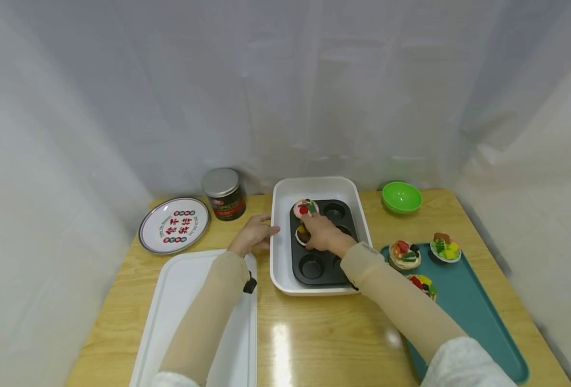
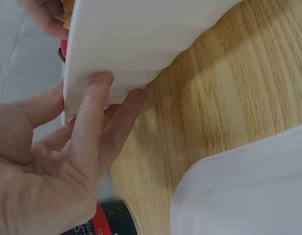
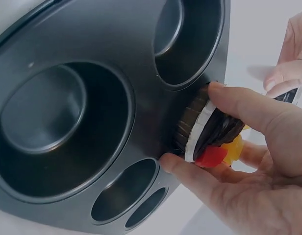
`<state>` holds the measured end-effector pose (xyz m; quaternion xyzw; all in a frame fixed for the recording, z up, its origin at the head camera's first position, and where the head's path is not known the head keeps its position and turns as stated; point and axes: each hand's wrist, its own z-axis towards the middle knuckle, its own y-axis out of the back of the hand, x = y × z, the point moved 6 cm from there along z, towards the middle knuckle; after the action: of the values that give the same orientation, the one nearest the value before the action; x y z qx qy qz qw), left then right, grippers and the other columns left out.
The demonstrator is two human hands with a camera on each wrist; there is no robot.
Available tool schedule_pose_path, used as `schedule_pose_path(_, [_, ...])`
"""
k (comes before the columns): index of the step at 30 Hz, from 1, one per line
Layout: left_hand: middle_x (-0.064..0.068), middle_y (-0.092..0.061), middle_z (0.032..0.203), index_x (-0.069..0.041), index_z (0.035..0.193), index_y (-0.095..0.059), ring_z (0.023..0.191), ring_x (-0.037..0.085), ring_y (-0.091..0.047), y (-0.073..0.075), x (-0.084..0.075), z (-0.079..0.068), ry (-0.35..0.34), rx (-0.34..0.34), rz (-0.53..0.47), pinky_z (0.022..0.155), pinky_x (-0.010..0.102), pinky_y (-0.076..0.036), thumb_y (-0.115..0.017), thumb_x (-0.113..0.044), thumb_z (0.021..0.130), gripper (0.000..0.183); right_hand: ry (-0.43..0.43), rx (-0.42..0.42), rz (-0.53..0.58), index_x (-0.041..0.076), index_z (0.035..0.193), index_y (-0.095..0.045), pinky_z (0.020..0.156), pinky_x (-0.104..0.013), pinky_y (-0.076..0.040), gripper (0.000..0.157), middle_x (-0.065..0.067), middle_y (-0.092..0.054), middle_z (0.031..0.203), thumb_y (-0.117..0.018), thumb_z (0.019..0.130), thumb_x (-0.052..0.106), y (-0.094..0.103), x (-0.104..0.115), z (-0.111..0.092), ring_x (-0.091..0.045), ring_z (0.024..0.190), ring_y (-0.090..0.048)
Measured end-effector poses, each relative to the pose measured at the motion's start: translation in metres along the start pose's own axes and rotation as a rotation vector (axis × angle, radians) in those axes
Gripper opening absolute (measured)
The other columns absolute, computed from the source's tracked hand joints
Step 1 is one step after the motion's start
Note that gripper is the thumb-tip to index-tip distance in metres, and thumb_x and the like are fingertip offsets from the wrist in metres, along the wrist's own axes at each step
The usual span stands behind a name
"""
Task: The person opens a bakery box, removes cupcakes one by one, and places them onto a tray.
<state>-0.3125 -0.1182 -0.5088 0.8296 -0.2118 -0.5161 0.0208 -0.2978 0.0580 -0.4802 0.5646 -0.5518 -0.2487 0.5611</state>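
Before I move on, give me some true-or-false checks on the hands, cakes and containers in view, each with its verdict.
1. The right hand holds a dark cake at the muffin tin. True.
2. The left hand touches the green bowl. False: the left hand touches the side of the white basin.
3. The muffin tin lies inside the white basin. True.
4. The teal tray lies left of the white basin. False: the teal tray lies to its right in the head view.
5. The espresso can stands beside the round plate. True.
6. The pink-topped cake lies on the white tray. False: the pink-topped cake is at the muffin tin's far left corner.
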Motion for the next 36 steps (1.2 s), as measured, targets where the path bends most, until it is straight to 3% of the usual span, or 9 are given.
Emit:
schedule_pose_path(7, [0.027, -0.062, 0.143, -0.009, 0.164, -0.035, 0.127, 0.038, -0.068, 0.000, 0.000, -0.001, -0.001, -0.002, -0.012, 0.092, 0.039, -0.067, -0.060, -0.016, 0.108, 0.062, 0.018, 0.002, -0.015, 0.004, 0.136, -0.054, 0.113, -0.055, -0.052, 0.057, -0.030, -0.054, 0.144, -0.085, 0.089, 0.015, -0.001, 0.000, 0.001, -0.046, 0.132, -0.058])
schedule_pose_path(16, [0.029, -0.058, 0.148, -0.008, 0.164, -0.036, 0.129, 0.041, -0.066, -0.002, 0.001, -0.001, 0.002, 0.013, -0.063, 0.102, 0.047, -0.063, -0.058, -0.012, 0.109, 0.060, -0.031, 0.031, 0.043, 0.006, 0.143, -0.053, 0.112, -0.051, -0.053, 0.060, -0.027, -0.049, 0.151, -0.083, 0.091, 0.013, 0.000, 0.000, 0.000, -0.039, 0.133, -0.057])
schedule_pose_path(22, [0.029, -0.060, 0.146, -0.008, 0.163, -0.037, 0.126, 0.040, -0.068, -0.003, 0.001, -0.001, 0.001, 0.010, -0.062, 0.101, 0.047, -0.064, -0.058, -0.012, 0.108, 0.059, -0.047, -0.008, 0.076, 0.007, 0.136, -0.053, 0.096, -0.049, -0.057, 0.057, -0.030, -0.045, 0.150, -0.084, 0.089, 0.015, 0.003, -0.002, 0.000, -0.039, 0.117, -0.062])
schedule_pose_path(31, [0.031, -0.060, 0.146, -0.007, 0.164, -0.036, 0.129, 0.041, -0.067, -0.002, 0.003, -0.001, -0.003, 0.014, -0.074, 0.099, 0.045, -0.065, -0.059, -0.012, 0.108, 0.060, -0.029, -0.041, 0.164, 0.006, 0.143, -0.051, 0.095, -0.046, -0.055, 0.064, -0.030, -0.046, 0.148, -0.082, 0.088, 0.018, 0.015, -0.005, -0.007, -0.036, 0.115, -0.060])
schedule_pose_path(36, [0.031, -0.059, 0.146, -0.007, 0.163, -0.036, 0.130, 0.042, -0.066, -0.001, 0.004, 0.001, -0.007, 0.014, -0.067, 0.099, 0.046, -0.064, -0.059, -0.013, 0.108, 0.060, 0.001, -0.113, 0.212, 0.006, 0.145, -0.052, 0.091, -0.046, -0.055, 0.066, -0.027, -0.049, 0.140, -0.081, 0.088, 0.021, 0.029, -0.008, -0.015, -0.034, 0.108, -0.060])
